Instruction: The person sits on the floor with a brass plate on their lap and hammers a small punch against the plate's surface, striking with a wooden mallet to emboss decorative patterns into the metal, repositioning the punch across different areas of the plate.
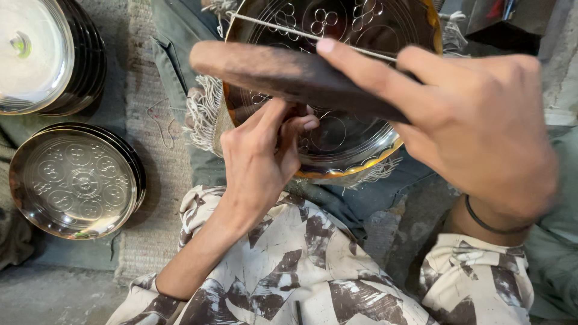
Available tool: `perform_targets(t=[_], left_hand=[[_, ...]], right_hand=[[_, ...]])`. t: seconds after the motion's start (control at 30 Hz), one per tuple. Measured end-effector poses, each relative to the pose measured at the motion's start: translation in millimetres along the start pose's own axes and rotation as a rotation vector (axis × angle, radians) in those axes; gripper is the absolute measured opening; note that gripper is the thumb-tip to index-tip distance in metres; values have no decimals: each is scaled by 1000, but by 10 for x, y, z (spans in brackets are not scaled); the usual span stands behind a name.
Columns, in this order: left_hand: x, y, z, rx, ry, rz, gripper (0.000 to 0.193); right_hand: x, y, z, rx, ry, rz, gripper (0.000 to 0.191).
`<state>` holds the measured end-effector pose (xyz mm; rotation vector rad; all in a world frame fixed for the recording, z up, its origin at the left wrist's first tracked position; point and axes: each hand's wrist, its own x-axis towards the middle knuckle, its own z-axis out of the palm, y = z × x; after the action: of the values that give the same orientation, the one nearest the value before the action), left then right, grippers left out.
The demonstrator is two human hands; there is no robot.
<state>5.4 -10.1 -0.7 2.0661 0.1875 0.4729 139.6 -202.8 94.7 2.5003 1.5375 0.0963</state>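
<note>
The engraved plate (343, 135) sits at upper centre of the frame, propped on fringed cloth (201, 114). The left hand (262, 159) pinches a small tool against its face; the right hand (481, 126) grips a wooden mallet (289, 75) above it. Engraving seems underway; the next strike needs the tool steady. Finished plates (75, 180) lie at left.

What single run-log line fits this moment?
left hand: pinched on engraved metal plate | right hand: gripping wooden mallet above plate | plate stacks alongside
</note>
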Motion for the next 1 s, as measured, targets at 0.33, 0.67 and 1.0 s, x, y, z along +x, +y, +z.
perform_targets(t=[0.33, 0.67, 1.0], left_hand=[[70, -30, -28, -15, -81, 5, 28], [140, -46, -71, -16, -156, 59, 37], [259, -182, -94, -15, -319, 220, 30]], right_hand=[[132, -88, -176, 151, 212, -4, 76], [188, -172, -188, 51, 188, 41, 81], [-20, -358, -144, 242, 304, 163, 76]])
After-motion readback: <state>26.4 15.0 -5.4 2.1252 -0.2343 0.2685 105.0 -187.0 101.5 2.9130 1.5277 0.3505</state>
